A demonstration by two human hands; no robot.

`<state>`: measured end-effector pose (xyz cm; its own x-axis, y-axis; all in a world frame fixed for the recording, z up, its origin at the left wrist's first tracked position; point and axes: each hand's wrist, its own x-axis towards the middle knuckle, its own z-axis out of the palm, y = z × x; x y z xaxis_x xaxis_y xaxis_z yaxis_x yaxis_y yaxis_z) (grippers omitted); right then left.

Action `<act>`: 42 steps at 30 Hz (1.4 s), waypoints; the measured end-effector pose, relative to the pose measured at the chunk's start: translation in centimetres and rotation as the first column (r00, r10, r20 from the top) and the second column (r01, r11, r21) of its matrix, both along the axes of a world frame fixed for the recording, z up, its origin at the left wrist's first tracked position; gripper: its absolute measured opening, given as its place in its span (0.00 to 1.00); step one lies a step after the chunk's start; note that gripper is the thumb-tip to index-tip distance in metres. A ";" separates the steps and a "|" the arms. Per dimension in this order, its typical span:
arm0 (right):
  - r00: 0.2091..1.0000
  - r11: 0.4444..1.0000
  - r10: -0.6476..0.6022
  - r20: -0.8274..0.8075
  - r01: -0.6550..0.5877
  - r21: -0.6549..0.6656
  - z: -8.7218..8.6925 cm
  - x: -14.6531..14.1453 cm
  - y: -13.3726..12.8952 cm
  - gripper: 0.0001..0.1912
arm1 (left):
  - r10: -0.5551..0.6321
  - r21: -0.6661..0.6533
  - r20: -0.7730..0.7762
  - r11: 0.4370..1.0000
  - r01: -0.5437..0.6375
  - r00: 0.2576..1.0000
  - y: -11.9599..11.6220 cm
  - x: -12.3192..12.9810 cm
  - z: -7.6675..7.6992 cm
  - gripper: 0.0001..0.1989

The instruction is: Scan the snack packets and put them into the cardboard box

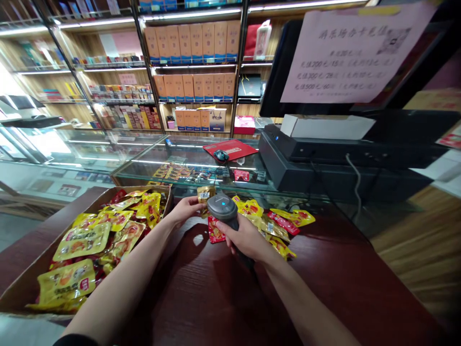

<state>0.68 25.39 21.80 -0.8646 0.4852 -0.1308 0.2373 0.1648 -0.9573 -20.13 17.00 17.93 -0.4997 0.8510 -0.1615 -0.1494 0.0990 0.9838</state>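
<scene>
My left hand (186,211) pinches a small gold snack packet (206,194) by its left edge, a barcode label facing me. Wrapped round the handle of a dark grey barcode scanner (222,206) is my right hand (245,235); the scanner's head is beside the packet. Below the scanner a red packet (215,232) lies on the dark red tabletop (201,298), partly covered by it. Yellow, gold and red packets (275,226) form a loose pile to the right of my right hand. On the left, an open cardboard box (14,288) holds many yellow and red packets.
Behind the tabletop is a glass counter (144,166) with a red mat (234,150) and a mouse (221,155). At the right stand a black register (342,158) and a screen bearing a paper sign (353,57). Shelves of boxes (190,43) line the back.
</scene>
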 end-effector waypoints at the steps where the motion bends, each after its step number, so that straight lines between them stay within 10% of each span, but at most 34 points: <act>1: 1.000 1.000 0.002 0.007 -0.002 -0.008 0.1 0.0 -0.1 0.10 | -0.003 -0.001 0.001 1.000 0.003 1.000 0.0 0.0 0.0 0.25; 31: 0.997 1.000 0.025 -0.072 -0.025 -0.004 0.1 0.2 0.0 0.13 | 0.077 0.071 -0.003 0.995 -0.077 0.997 -0.1 -0.4 -0.6 0.22; 42: 0.997 0.997 0.044 -0.069 -0.040 0.060 0.7 0.7 -0.6 0.18 | 0.411 0.223 -0.335 0.909 -0.352 0.848 -8.1 -5.2 9.0 0.28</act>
<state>1.38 24.82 22.53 -0.8905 0.4531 -0.0414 0.1613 0.2294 -0.9599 -25.34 8.93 26.92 -0.7874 0.5798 0.2093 0.2279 -0.0416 0.9728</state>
